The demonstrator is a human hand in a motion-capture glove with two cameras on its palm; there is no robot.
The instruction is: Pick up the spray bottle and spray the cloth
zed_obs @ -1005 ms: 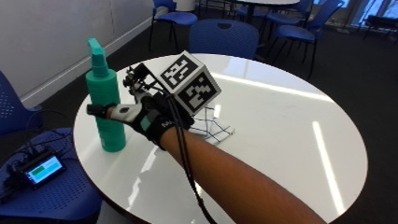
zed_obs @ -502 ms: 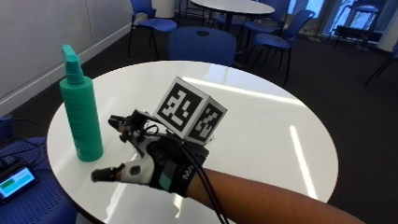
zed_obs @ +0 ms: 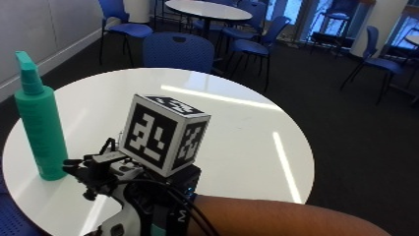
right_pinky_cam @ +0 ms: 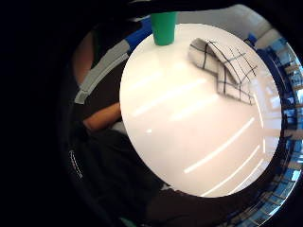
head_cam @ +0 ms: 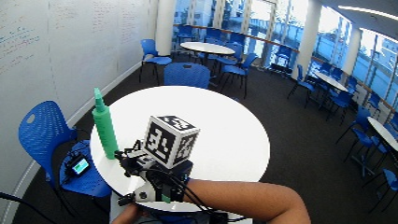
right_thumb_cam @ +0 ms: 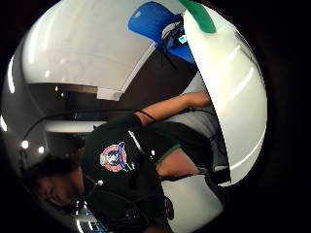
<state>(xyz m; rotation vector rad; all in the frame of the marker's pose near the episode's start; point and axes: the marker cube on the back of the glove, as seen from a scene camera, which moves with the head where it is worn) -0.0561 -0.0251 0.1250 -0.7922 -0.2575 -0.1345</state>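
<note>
While the gloved right hand (zed_obs: 140, 209) hangs low at the counter (zed_obs: 249, 147) edge, the green spray bottle (zed_obs: 39, 128) stands upright just beside it. It holds nothing, but I cannot tell how its fingers sit.

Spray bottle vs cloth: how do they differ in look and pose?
The spray bottle is plain green; the cloth is white with a dark check. The spray bottle stands upright, tall and narrow; the cloth lies low and crumpled. Both rest on the round white table, neither held.

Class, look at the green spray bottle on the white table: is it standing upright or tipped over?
Upright. The spray bottle stands on its base on the table, nozzle pointing up, with no hand on it.
</note>
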